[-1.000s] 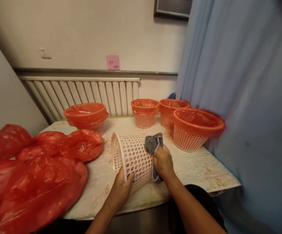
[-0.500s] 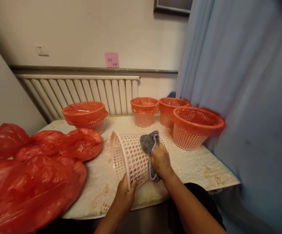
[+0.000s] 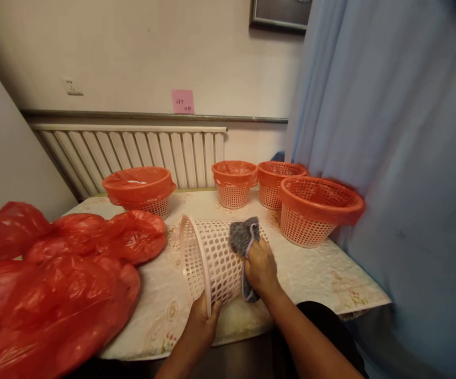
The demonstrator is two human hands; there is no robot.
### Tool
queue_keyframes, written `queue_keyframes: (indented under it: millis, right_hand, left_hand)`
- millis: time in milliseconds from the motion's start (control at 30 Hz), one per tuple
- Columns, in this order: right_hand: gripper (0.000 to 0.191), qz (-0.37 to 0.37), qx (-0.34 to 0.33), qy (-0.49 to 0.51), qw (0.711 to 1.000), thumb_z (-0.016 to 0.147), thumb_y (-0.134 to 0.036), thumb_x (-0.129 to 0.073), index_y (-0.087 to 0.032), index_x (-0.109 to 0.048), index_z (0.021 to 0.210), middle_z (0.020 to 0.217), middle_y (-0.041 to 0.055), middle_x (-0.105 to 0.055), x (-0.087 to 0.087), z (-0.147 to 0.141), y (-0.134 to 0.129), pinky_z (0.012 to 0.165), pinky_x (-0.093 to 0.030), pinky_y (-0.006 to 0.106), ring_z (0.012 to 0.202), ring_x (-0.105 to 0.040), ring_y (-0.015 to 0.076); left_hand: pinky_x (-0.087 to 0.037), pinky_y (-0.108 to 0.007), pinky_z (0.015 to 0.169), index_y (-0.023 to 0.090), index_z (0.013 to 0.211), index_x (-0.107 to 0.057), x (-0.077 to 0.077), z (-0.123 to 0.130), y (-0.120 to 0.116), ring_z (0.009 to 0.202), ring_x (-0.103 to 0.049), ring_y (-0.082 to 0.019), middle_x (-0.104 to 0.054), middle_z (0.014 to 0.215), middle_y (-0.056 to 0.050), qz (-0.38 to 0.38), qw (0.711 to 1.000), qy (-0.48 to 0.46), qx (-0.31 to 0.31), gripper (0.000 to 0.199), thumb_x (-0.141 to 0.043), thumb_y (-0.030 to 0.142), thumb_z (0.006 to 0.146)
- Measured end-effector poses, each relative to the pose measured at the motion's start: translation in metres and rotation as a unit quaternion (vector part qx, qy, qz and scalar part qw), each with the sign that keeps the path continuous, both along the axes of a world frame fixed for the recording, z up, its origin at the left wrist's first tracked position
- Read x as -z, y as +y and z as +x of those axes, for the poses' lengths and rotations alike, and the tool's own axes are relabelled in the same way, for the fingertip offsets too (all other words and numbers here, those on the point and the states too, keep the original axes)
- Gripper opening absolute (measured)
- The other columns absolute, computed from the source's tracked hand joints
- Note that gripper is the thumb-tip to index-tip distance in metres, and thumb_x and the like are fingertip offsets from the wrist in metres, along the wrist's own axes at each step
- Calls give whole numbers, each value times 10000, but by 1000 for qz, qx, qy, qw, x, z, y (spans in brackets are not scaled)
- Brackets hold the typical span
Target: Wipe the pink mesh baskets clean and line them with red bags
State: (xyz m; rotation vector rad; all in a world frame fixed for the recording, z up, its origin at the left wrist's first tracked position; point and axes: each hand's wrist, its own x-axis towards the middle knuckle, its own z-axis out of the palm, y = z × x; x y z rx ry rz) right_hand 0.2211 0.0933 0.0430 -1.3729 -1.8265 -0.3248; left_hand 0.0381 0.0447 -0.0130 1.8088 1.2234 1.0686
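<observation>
A pale pink plastic basket with a pattern of holes lies on its side near the front of the table, its mouth facing left. My left hand grips its rim from below, thumb outside. In my right hand is a bunched grey cloth with a pale purple edge, pressed against the basket's outer wall near the base. The cloth and my fingers hide part of the base.
Several red plastic bags are heaped at the left. Behind stand baskets lined with red bags: one at left, others at right. A blue curtain hangs along the right; a radiator lines the wall.
The whole view has shifted slightly, with things sitting a little lower. My right hand and the cloth stay against the basket, and my left hand keeps its hold on the rim.
</observation>
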Motion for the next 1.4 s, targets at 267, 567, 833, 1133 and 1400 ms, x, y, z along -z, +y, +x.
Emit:
queue_keyframes:
  millis: [267, 567, 833, 1133, 1400]
  right_hand:
    - [245, 116, -162, -54, 978, 769, -111, -409, -166, -637, 837, 878, 119, -600, 6, -42, -24, 849, -400, 441, 909, -464, 260]
    - [322, -88, 114, 16, 989, 744, -53, -456, -153, -635, 992, 933, 88, -627, 2, 40, 29, 808, -387, 290, 899, -506, 212]
    - [248, -144, 188, 11, 972, 820, -118, -463, -143, -647, 984, 961, 91, -650, 9, 53, 37, 789, -347, 274, 907, -517, 204]
    - [343, -57, 13, 57, 997, 699, -31, -433, -168, -638, 938, 922, 84, -620, 3, 16, 11, 829, -397, 306, 912, -500, 213]
    - [205, 114, -184, -29, 976, 753, -146, -418, -186, -610, 810, 874, 97, -583, 9, -49, -29, 852, -403, 450, 901, -464, 257]
  left_hand:
    - [-466, -388, 973, 164, 1068, -645, 3, -3, -1, 1083, -613, -263, -696, 1115, -110, 7, 1000, -24, 17, 330, -461, 369, 887]
    - [-410, -433, 1041, 192, 1081, -676, 21, -5, -6, 1158, -574, -277, -697, 1129, -96, 6, 999, 15, 43, 317, -450, 315, 895]
    - [-396, -438, 1048, 146, 1180, -598, -7, -4, -8, 1156, -568, -274, -646, 1216, -120, -39, 999, -15, 30, 377, -506, 288, 843]
    - [-338, -452, 1085, 130, 1223, -537, -35, 0, 7, 1209, -516, -276, -610, 1251, -127, -34, 997, -55, -35, 421, -514, 280, 831]
    - [-380, -472, 1044, 145, 1087, -621, -20, 0, 6, 1068, -589, -287, -691, 1084, -110, -9, 998, -56, -26, 326, -503, 323, 839]
